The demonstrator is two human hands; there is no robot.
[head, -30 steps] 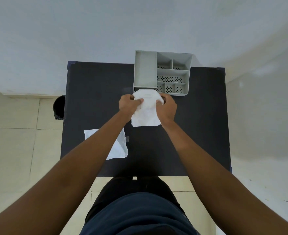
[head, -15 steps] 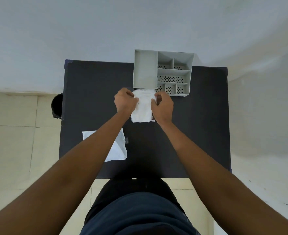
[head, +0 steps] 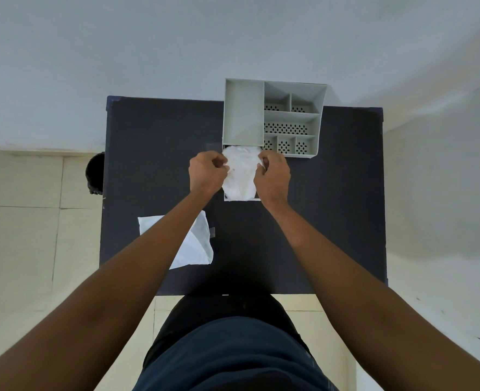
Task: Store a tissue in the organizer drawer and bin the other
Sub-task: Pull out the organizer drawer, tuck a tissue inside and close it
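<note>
Both hands work at the centre of the frame: the left hand (head: 206, 172) and right hand (head: 272, 176) each pinch a side of the crumpled tissue (head: 240, 176), which sits in the pulled-out drawer (head: 241, 199) of the grey organizer (head: 244, 111). Storing looks nearly done; shutting the drawer remains. The second tissue (head: 196, 246) lies flat on the worktop (head: 154, 153), lower left, unbinned. The dark bin (head: 95, 173) stands just past the worktop's left edge, with open surface between.

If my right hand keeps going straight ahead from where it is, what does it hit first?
Probably the organizer: the right hand holds the tissue over the open drawer, just short of the organizer's front edge. Depth is unclear from above.
</note>
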